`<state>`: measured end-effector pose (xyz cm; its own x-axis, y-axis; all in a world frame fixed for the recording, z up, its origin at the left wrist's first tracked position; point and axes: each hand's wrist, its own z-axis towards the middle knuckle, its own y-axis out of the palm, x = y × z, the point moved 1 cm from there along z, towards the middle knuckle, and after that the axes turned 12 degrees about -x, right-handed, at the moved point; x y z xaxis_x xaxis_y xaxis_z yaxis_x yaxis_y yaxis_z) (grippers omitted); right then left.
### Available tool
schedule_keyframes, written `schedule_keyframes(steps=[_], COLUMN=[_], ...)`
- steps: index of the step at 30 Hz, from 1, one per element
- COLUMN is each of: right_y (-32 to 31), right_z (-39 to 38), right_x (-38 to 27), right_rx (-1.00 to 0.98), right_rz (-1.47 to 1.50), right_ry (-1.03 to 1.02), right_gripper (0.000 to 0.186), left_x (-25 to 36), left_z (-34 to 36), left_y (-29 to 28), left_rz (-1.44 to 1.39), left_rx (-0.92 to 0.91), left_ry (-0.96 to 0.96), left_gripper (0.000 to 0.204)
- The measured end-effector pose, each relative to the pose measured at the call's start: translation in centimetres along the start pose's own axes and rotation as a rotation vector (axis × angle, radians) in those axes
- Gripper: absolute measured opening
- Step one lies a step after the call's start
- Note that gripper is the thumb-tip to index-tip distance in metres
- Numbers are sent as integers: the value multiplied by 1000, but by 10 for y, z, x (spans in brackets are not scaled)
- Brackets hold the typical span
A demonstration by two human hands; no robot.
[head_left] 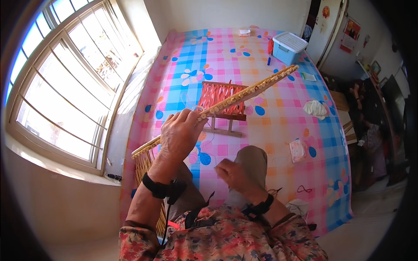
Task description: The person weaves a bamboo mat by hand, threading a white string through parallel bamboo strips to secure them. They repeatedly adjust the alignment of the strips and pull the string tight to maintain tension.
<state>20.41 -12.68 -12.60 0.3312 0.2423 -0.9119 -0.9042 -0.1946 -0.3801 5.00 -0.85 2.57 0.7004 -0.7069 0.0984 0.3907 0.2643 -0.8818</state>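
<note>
One grip, our left, is clasping a long tan strip of round-ended sticks, slanting before a red-woven wooden frame; we cannot tell whether our blurred right grip is holding anything.

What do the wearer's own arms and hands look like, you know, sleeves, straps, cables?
The left hand and right hand are bare. The left sleeve and right sleeve are floral, reddish on beige, with dark cuffs. Each wrist wears a black strap; a dark cable runs below the left one.
</note>
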Motion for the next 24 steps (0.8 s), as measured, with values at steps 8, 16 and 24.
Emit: schedule_keyframes(steps=[8,16,24], right_y=[-117,-88,-87], right_z=[-73,-252,-86], right_x=[-14,85,-17], right_rx=[-55,-588,194], right_rz=[-740,-869,-306], right_ry=[26,841,226], right_gripper=[10,14,41], left_x=[26,48,55], left_z=[-7,-28,-46], left_y=[10,16,19], left_rz=[14,-6,6], left_rx=[-3,-87,-111], left_ry=[107,146,141], left_gripper=[24,24,29])
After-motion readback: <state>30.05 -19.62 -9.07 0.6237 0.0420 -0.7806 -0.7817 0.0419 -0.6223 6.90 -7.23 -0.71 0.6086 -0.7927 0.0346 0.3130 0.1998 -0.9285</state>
